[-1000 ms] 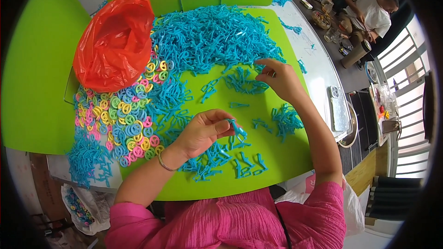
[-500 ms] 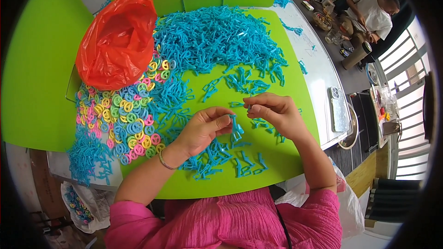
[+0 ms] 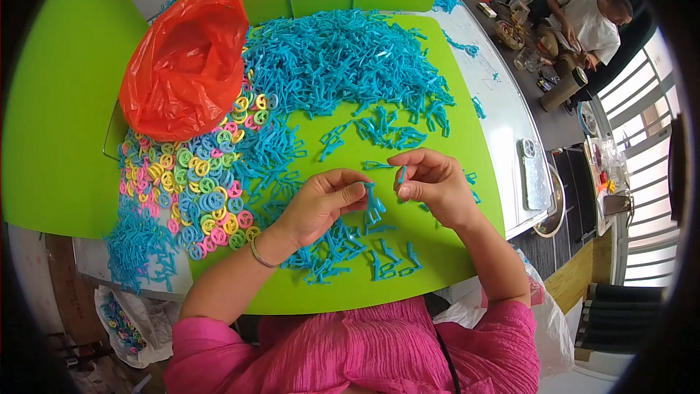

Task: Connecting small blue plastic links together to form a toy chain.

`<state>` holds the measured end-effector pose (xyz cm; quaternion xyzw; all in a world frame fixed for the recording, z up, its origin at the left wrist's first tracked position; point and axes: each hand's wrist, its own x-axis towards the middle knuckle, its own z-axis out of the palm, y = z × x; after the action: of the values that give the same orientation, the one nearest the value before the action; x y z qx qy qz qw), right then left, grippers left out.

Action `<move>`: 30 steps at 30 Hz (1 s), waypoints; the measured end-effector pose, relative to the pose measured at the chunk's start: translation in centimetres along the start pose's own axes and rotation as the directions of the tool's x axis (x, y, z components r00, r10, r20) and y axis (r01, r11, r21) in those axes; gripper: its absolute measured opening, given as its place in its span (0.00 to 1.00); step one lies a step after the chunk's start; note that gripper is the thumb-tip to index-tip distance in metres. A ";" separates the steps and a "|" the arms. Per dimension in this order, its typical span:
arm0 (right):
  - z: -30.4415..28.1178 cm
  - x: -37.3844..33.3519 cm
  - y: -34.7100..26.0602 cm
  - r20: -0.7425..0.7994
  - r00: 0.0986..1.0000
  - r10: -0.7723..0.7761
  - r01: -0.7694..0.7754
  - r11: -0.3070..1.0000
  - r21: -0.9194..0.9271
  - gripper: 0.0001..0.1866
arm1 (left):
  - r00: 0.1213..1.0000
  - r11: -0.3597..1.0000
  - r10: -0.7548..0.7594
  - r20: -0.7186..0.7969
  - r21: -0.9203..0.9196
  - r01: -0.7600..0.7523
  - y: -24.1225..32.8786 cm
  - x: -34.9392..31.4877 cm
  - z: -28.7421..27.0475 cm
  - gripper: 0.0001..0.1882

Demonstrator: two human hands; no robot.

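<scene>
My left hand (image 3: pixel 321 206) is closed, thumb against fingers, on blue plastic pieces (image 3: pixel 375 209) with forked ends that hang below the fingertips. To its right, my right hand (image 3: pixel 443 191) pinches a small blue plastic stick (image 3: pixel 402 174) between thumb and fingers. The two hands are a short way apart over the green board (image 3: pixel 437 270). A blue forked piece (image 3: pixel 375 165) lies just beyond the right fingertips. Below the left hand is a loose spread of blue pieces (image 3: pixel 332 252), with several more (image 3: pixel 394 259) lying apart to the right.
A large heap of blue pieces (image 3: pixel 335 66) covers the far side. Small coloured wheels (image 3: pixel 208 201) lie at left beside a red plastic bag (image 3: pixel 182 73). A phone (image 3: pixel 534 175) rests on the white table's right edge. Another person (image 3: pixel 583 22) sits at far right, near a tumbler (image 3: pixel 565 89).
My right hand has shifted slightly right, and the blue stick in its fingers shows more clearly. My left hand stays in place with its pieces.
</scene>
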<state>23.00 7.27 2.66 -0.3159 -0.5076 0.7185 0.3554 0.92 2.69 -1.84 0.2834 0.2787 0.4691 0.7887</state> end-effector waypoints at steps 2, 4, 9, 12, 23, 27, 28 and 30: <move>-0.5 -0.3 0.7 -0.012 1.000 0.003 -0.003 1.000 0.027 0.13 | 1.000 1.000 -0.001 0.004 0.002 0.001 0.1 0.0 0.2 0.09; -0.7 -0.2 1.2 -0.019 1.000 0.009 -0.008 0.998 0.055 0.11 | 1.000 1.000 -0.001 0.004 0.004 0.001 0.0 0.0 0.2 0.09; -0.4 -0.1 1.2 0.059 0.997 0.056 -0.068 0.970 0.233 0.07 | 1.000 0.999 0.001 0.016 0.040 -0.002 0.0 -0.1 0.5 0.09; -0.6 -0.1 2.1 0.117 0.993 0.030 -0.056 0.974 0.220 0.07 | 1.000 0.997 -0.007 0.009 0.079 0.007 0.2 0.0 0.6 0.10; 0.5 -0.1 2.6 0.119 0.986 0.114 -0.144 0.948 0.283 0.08 | 1.000 0.973 0.010 -0.008 0.230 -0.008 0.4 -0.1 1.0 0.10; 0.5 -0.1 2.4 0.129 0.980 0.153 -0.187 0.929 0.319 0.07 | 0.996 0.921 0.060 -0.059 0.389 -0.032 1.4 -0.5 2.3 0.07; 0.5 -0.2 2.4 0.130 0.980 0.152 -0.187 0.929 0.319 0.07 | 0.996 0.921 0.061 -0.059 0.389 -0.033 1.6 -0.6 2.4 0.07; 0.5 -0.2 2.5 0.134 0.977 0.165 -0.204 0.901 0.384 0.07 | 0.986 0.828 0.147 -0.079 0.556 -0.078 1.7 -0.6 2.5 0.05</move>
<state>22.22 6.29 0.46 -0.2484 -0.3367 0.8512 0.3167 1.41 2.34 1.20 0.4858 0.4309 0.4307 0.6268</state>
